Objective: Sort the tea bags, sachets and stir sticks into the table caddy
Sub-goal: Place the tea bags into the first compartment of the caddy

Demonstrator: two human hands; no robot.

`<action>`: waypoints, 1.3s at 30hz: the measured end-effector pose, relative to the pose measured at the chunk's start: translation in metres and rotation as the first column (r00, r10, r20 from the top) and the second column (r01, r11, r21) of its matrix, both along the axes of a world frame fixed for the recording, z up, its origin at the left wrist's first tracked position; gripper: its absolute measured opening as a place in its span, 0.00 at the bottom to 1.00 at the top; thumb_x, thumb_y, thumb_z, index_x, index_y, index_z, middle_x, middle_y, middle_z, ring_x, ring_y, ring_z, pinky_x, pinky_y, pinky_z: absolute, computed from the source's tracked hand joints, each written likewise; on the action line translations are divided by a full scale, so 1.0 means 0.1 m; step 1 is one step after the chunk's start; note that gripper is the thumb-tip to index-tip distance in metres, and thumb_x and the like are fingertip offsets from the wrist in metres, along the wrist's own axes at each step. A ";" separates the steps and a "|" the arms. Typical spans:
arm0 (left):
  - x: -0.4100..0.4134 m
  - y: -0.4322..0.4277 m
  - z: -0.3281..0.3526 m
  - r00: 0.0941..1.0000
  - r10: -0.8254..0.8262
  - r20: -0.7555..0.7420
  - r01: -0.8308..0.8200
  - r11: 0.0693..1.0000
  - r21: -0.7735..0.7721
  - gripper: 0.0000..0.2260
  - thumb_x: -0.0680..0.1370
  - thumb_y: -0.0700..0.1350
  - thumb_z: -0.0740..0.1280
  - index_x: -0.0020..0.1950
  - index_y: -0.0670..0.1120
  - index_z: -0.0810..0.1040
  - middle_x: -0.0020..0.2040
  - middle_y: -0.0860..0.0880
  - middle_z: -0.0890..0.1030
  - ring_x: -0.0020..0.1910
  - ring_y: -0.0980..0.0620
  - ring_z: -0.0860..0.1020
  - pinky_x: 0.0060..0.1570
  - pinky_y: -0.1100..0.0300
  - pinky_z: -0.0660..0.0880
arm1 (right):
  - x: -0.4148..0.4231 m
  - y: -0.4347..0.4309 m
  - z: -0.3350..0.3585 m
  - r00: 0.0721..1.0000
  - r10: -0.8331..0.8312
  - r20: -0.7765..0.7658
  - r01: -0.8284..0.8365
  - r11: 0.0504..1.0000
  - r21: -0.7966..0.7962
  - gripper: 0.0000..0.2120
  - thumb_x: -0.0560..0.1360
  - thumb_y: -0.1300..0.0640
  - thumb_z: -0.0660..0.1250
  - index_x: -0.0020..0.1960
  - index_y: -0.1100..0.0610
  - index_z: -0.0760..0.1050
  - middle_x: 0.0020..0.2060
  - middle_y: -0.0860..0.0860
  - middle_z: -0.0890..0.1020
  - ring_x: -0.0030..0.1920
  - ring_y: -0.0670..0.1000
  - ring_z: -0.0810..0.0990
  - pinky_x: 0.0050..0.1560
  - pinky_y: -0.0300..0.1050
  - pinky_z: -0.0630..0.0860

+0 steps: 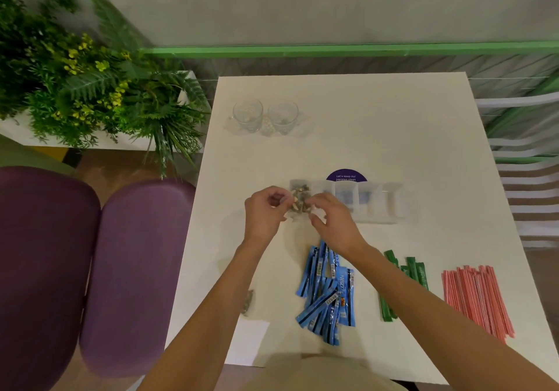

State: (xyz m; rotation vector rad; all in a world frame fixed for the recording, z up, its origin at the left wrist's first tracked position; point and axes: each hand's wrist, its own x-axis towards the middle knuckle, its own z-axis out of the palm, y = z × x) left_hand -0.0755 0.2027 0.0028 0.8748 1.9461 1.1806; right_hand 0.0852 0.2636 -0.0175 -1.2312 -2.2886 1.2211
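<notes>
Presently pinching tea bags (301, 201) between left hand (264, 212) and right hand (334, 224), fingers curled, over leftmost compartment of caddy (381, 209), long axis running rightward; stray bag (248, 302) back beside left forearm.

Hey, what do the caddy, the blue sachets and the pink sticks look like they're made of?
Caddy: clear, probably acrylic or plastic; the table shows through its walls. Blue sachets: glossy printed film or foil, with sheen. Pink sticks: matte, likely paper-wrapped or plastic; too blurred to tell.
</notes>
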 end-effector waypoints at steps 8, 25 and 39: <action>-0.12 0.50 -0.23 0.945 -0.201 -0.260 0.189 0.980 -0.069 0.04 0.73 0.36 0.71 0.45 0.44 0.82 0.42 0.49 0.83 0.41 0.54 0.80 0.44 0.62 0.77 | -0.05 0.01 -0.13 0.955 0.197 0.220 -0.213 0.976 0.051 0.23 0.78 0.59 0.63 0.73 0.57 0.68 0.72 0.54 0.69 0.71 0.56 0.66 0.72 0.46 0.61; -0.23 0.70 -0.27 0.703 -0.533 -0.471 0.451 0.846 -0.285 0.11 0.74 0.49 0.71 0.56 0.50 0.81 0.52 0.51 0.76 0.51 0.52 0.74 0.45 0.57 0.74 | 0.09 0.04 -0.11 0.999 0.020 -0.035 -0.018 0.999 0.048 0.12 0.77 0.66 0.64 0.57 0.58 0.80 0.57 0.51 0.81 0.61 0.50 0.73 0.62 0.26 0.59; -0.56 -1.12 -0.35 0.970 -0.182 -0.158 0.114 0.925 -0.361 0.08 0.76 0.40 0.69 0.49 0.53 0.82 0.42 0.57 0.82 0.40 0.61 0.78 0.39 0.73 0.71 | 0.15 -0.45 -0.11 0.996 0.083 -0.018 -0.084 0.992 -0.091 0.11 0.77 0.66 0.63 0.52 0.55 0.81 0.48 0.47 0.82 0.53 0.47 0.78 0.55 0.40 0.74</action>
